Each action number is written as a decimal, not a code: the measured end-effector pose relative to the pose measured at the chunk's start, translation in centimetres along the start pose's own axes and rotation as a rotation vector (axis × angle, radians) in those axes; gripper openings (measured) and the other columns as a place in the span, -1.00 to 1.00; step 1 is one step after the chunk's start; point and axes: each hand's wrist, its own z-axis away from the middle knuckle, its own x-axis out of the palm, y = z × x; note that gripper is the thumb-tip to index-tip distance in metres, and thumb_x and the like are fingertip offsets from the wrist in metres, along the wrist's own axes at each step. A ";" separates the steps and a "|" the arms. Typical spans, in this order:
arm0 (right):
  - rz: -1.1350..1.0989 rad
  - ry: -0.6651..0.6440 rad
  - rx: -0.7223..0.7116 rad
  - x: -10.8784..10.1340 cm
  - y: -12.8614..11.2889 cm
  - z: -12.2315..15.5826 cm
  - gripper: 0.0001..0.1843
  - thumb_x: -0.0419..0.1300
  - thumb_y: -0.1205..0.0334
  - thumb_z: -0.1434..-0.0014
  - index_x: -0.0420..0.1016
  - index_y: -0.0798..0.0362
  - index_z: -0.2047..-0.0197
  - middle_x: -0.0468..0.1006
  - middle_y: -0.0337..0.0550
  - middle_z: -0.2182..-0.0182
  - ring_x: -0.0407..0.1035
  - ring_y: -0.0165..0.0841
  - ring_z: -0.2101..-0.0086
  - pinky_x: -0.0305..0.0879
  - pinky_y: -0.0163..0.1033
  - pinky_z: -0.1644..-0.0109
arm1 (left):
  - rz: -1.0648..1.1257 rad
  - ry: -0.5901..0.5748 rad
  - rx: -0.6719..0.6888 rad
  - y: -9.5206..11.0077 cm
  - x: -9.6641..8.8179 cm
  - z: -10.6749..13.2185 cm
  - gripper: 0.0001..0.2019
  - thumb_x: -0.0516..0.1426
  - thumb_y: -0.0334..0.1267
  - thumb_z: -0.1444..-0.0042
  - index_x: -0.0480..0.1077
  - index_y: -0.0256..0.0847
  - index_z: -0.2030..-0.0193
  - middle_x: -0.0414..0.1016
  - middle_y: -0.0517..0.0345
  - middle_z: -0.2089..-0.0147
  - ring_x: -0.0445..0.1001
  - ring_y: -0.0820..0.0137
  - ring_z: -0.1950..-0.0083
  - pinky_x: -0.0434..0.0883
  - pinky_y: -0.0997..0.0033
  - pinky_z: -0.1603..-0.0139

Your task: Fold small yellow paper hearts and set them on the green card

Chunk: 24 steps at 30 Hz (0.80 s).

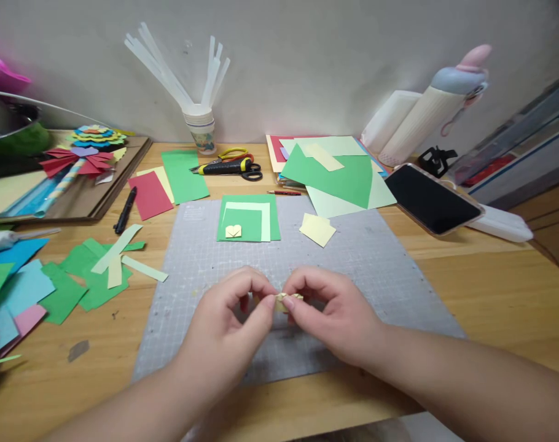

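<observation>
Between both hands is a small folded piece of pale yellow paper point(282, 303), pinched over the grey cutting mat point(182, 331). My left hand point(236, 310) grips its left edge with thumb and index finger. My right hand point(332, 307) pinches the paper from the right, thumb on its front face. Fingers hide much of its shape. Beyond the hands, a folded yellow paper heart point(233, 231) lies on stacked green and pale green paper squares point(273, 218). To the right of them, small yellow paper pieces point(319, 230) overlap on the mat.
Scissors point(252, 172) and a black-yellow cutter point(222, 166) lie behind the mat, near a paper cup point(201, 132) of white strips. Green scraps point(95, 282) and a black pen point(125, 210) are leftward. Paper sheets point(335, 178), a phone point(433, 199) and a bottle point(427, 116) stand rightward.
</observation>
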 end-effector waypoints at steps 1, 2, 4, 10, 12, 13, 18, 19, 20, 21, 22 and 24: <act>-0.077 0.000 0.058 -0.1 0.0 -0.2 -0.87 0.13 0.26 -0.15 0.33 0.04 0.43 0.35 -0.30 0.54 0.26 -0.46 0.51 0.20 -0.34 0.43 | 0.109 -0.032 -0.068 0.0 -0.2 -0.2 -0.84 0.07 -0.25 -0.13 0.38 -0.18 0.44 0.39 0.20 0.42 0.33 0.40 0.33 0.26 0.42 0.31; -0.149 -0.006 0.108 -0.2 0.1 -0.3 -0.86 0.15 0.22 -0.15 0.33 0.04 0.43 0.36 -0.30 0.53 0.28 -0.47 0.52 0.22 -0.34 0.44 | 0.203 -0.055 -0.142 0.0 -0.5 -0.5 -0.80 0.08 -0.20 -0.14 0.40 -0.19 0.45 0.38 0.19 0.44 0.32 0.40 0.35 0.25 0.43 0.33; -0.257 -0.027 0.175 -0.4 0.0 -0.6 -0.82 0.19 0.17 -0.13 0.32 0.05 0.42 0.39 -0.29 0.51 0.32 -0.48 0.54 0.26 -0.35 0.45 | 0.335 -0.103 -0.269 -0.1 -0.8 -1.0 -0.77 0.14 -0.12 -0.11 0.44 -0.21 0.45 0.34 0.21 0.49 0.26 0.44 0.41 0.21 0.45 0.37; -0.329 -0.056 0.188 -0.3 0.0 -0.7 -0.80 0.24 0.16 -0.10 0.33 0.06 0.43 0.38 -0.32 0.52 0.31 -0.52 0.55 0.27 -0.38 0.46 | 0.438 -0.175 -0.340 -0.3 -1.0 -1.4 -0.81 0.28 -0.12 0.02 0.46 -0.21 0.43 0.41 0.24 0.46 0.28 0.48 0.44 0.25 0.49 0.36; -0.321 -0.057 0.193 -0.1 0.0 -0.5 -0.80 0.25 0.17 -0.09 0.33 0.06 0.43 0.37 -0.32 0.53 0.31 -0.51 0.54 0.25 -0.38 0.46 | 0.420 -0.174 -0.333 -0.3 -0.9 -1.4 -0.80 0.29 -0.12 0.04 0.45 -0.21 0.45 0.42 0.23 0.47 0.32 0.46 0.43 0.27 0.48 0.35; -0.317 -0.061 0.194 0.0 0.0 -0.5 -0.80 0.26 0.17 -0.09 0.33 0.06 0.43 0.36 -0.32 0.53 0.30 -0.51 0.54 0.25 -0.38 0.46 | 0.409 -0.172 -0.333 -0.3 -0.9 -1.4 -0.79 0.29 -0.12 0.05 0.44 -0.21 0.46 0.42 0.23 0.48 0.33 0.45 0.43 0.28 0.47 0.34; -0.346 -0.116 0.198 -0.1 -0.1 -0.5 -0.78 0.23 0.13 -0.12 0.33 0.07 0.42 0.39 -0.31 0.52 0.31 -0.50 0.53 0.27 -0.36 0.44 | 0.406 -0.170 -0.349 -0.2 -0.7 -1.4 -0.78 0.29 -0.12 0.05 0.41 -0.21 0.48 0.40 0.24 0.50 0.32 0.46 0.44 0.28 0.47 0.34; -0.371 -0.128 0.199 -0.2 -0.2 -0.5 -0.77 0.22 0.10 -0.12 0.33 0.07 0.41 0.40 -0.30 0.50 0.32 -0.50 0.52 0.28 -0.36 0.43 | 0.413 -0.164 -0.347 -0.2 -0.7 -1.4 -0.78 0.29 -0.13 0.05 0.41 -0.21 0.48 0.39 0.25 0.51 0.30 0.47 0.45 0.27 0.48 0.35; -0.396 -0.138 0.197 -0.2 -0.2 -0.5 -0.76 0.21 0.08 -0.13 0.34 0.07 0.39 0.42 -0.29 0.48 0.33 -0.51 0.52 0.29 -0.36 0.43 | 0.423 -0.157 -0.343 -0.2 -0.7 -1.4 -0.79 0.29 -0.14 0.04 0.41 -0.21 0.48 0.37 0.27 0.52 0.29 0.49 0.46 0.26 0.49 0.36; -0.414 -0.145 0.198 -0.3 -0.2 -0.5 -0.75 0.21 0.06 -0.14 0.34 0.07 0.36 0.42 -0.28 0.46 0.33 -0.50 0.52 0.29 -0.36 0.44 | 0.434 -0.146 -0.338 -0.2 -0.7 -1.4 -0.79 0.28 -0.15 0.02 0.41 -0.21 0.48 0.35 0.29 0.53 0.27 0.50 0.47 0.24 0.50 0.37; -0.419 -0.153 0.205 -0.3 -0.2 -0.5 -0.74 0.21 0.04 -0.14 0.35 0.06 0.34 0.43 -0.28 0.45 0.34 -0.50 0.52 0.29 -0.37 0.44 | 0.449 -0.131 -0.332 -0.2 -0.8 -1.4 -0.80 0.27 -0.16 0.00 0.41 -0.21 0.48 0.33 0.30 0.54 0.25 0.51 0.48 0.23 0.51 0.38; -0.413 -0.162 0.223 -0.3 -0.2 -0.6 -0.71 0.24 0.01 -0.11 0.35 0.06 0.34 0.42 -0.29 0.46 0.34 -0.50 0.52 0.27 -0.37 0.46 | 0.474 -0.106 -0.324 -0.3 -0.8 -1.4 -0.81 0.26 -0.17 -0.03 0.40 -0.21 0.46 0.31 0.32 0.56 0.25 0.52 0.48 0.22 0.52 0.40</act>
